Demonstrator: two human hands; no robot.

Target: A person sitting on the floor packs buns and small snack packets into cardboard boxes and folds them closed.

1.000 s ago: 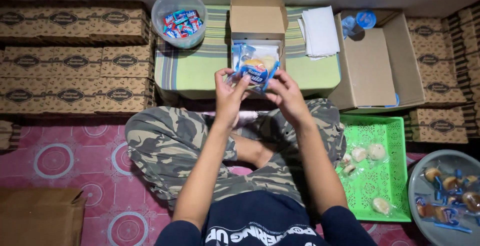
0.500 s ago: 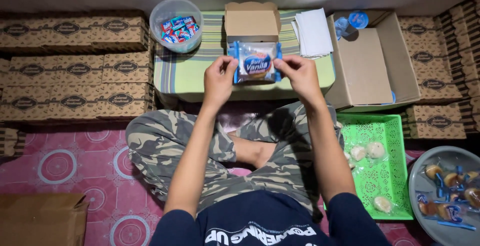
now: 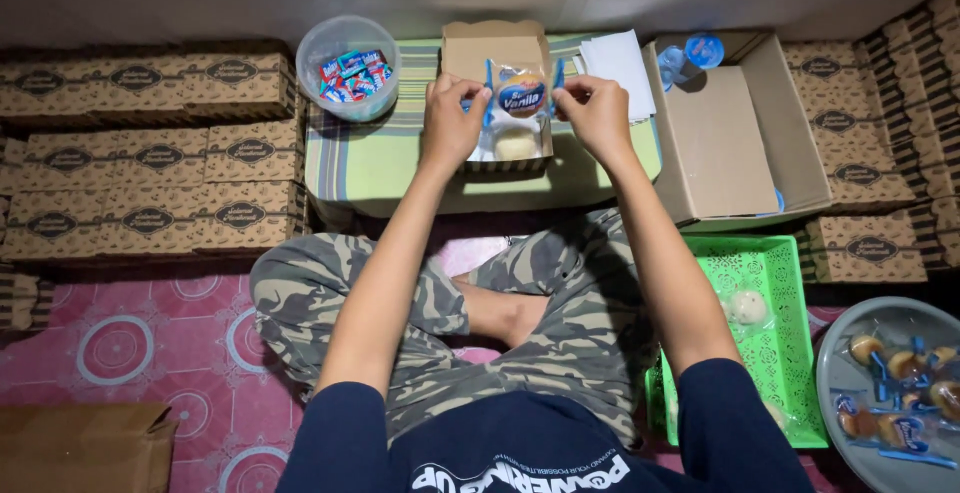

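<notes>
Left hand pinched one end of the clear snack packet | right hand pinched the other end | packet hung over the small open brown box on the striped low table | a pale round item, possibly a bun, lay inside | candy tub just left.

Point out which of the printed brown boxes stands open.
The small box on the striped cushion, lid up, between both hands, left hand and right hand. The stacked boxes are shut.
</notes>
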